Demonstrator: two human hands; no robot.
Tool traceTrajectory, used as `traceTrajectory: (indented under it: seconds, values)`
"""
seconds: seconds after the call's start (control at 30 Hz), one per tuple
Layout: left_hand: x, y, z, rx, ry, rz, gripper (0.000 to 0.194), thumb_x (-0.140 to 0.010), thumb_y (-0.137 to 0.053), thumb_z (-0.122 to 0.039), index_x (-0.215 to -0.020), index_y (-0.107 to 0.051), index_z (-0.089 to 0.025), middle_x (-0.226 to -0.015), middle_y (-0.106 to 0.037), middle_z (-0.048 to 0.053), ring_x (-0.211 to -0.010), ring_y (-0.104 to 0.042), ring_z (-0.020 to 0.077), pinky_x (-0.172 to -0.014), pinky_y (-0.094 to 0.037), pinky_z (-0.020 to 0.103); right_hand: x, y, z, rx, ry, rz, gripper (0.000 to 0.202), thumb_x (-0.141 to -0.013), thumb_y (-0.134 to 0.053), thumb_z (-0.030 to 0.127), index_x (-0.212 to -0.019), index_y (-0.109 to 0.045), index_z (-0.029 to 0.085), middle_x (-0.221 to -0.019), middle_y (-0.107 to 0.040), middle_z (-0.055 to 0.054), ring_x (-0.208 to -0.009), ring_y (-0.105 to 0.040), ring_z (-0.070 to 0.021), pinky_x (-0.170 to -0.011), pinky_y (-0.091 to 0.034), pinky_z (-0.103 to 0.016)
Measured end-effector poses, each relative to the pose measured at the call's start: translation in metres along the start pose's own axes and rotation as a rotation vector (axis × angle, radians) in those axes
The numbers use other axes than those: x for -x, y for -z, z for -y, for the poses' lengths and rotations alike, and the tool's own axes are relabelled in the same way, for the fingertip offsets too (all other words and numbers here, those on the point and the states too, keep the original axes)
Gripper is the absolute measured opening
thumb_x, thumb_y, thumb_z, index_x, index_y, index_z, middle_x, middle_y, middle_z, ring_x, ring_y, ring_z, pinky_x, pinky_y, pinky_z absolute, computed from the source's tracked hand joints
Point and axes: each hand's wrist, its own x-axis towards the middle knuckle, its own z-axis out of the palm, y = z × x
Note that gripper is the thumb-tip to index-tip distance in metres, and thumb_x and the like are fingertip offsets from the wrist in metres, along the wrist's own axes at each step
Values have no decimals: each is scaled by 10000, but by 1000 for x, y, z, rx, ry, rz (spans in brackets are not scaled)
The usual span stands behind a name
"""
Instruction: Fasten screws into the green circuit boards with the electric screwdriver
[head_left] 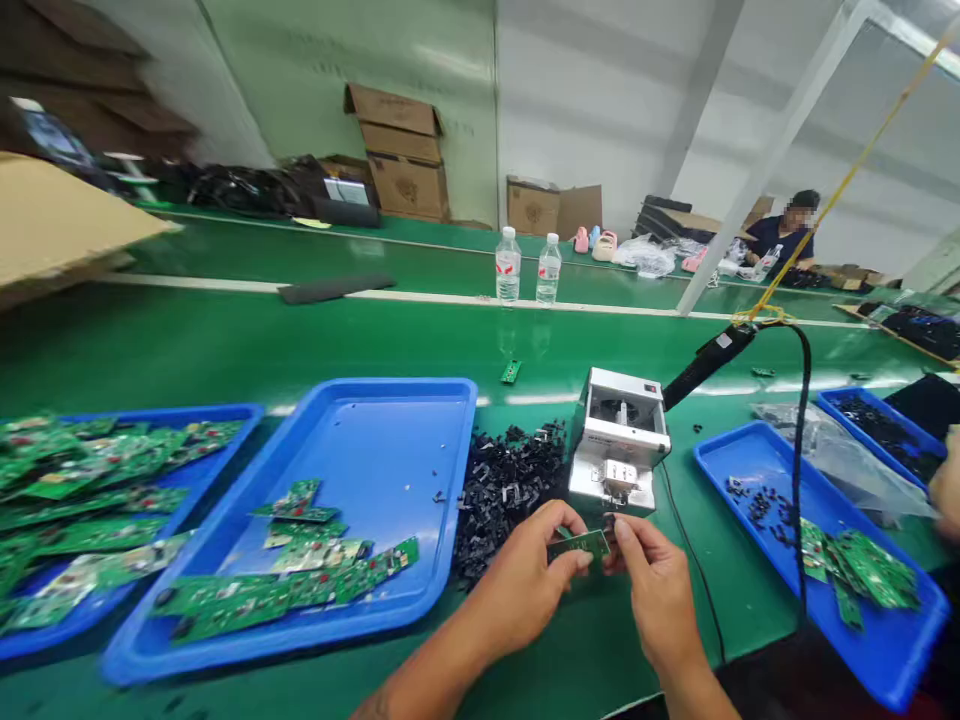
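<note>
A green bench [247, 345] carries a blue tray [375, 445] of boards at left, and a metal-fronted machine [645, 440] at right, with a pile of black parts [514, 485] between them. Just on the near side of the machine, the left hand [517, 580] pinches a small green circuit board [585, 544] between thumb and fingers. The board's long axis runs left to right, its right end meeting the right hand [664, 600], whose fingers are drawn together around a tiny dark piece [609, 522], its shape unclear.
</note>
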Motion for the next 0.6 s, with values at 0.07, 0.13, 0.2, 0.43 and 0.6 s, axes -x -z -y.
traceTrajectory:
  seconds: [0.07, 0.13, 0.2, 0.43, 0.6]
  values:
    - [0, -1, 1, 12, -41, -25, 93, -897, -568, -212, -986, -542, -217, -883, -639, -9, -826, -578, 175, -743, -444, 296, -1, 5, 1, 16, 10, 5, 420, -873, -694, 553, -1025, -791, 174, -727, -698, -22, -680, -617, -163, -677, -507, -279]
    - [0, -3, 2, 31, -67, -33, 128, -890, -576, -200, -1016, -558, -214, -933, -646, 3, -883, -586, 182, -783, -449, 299, -2, 8, 3, 36, 18, 24, 405, -874, -698, 541, -1025, -798, 179, -764, -718, -34, -705, -623, -168, -691, -511, -281]
    - [0, -6, 4, 60, -80, -22, 186, -888, -582, -194, -1073, -572, -213, -976, -656, 13, -914, -594, 186, -805, -454, 300, -1, 9, 4, 61, 24, 58, 384, -881, -697, 528, -1037, -803, 193, -824, -737, -41, -733, -629, -168, -712, -516, -281]
    - [-2, -9, 9, 121, -50, 22, 275, -921, -546, -203, -1196, -558, -205, -975, -721, 36, -864, -645, 193, -752, -462, 299, 4, 7, 4, 68, 28, 161, 335, -910, -675, 506, -1040, -807, 227, -909, -750, -37, -758, -649, -164, -744, -540, -282]
    - [-2, -8, 6, 120, -67, 25, 169, -913, -542, -182, -1050, -639, -205, -954, -729, 23, -886, -651, 187, -764, -467, 277, 2, 9, 7, 65, 33, 205, 306, -914, -679, 486, -1016, -810, 229, -817, -724, -21, -748, -652, -164, -726, -547, -274]
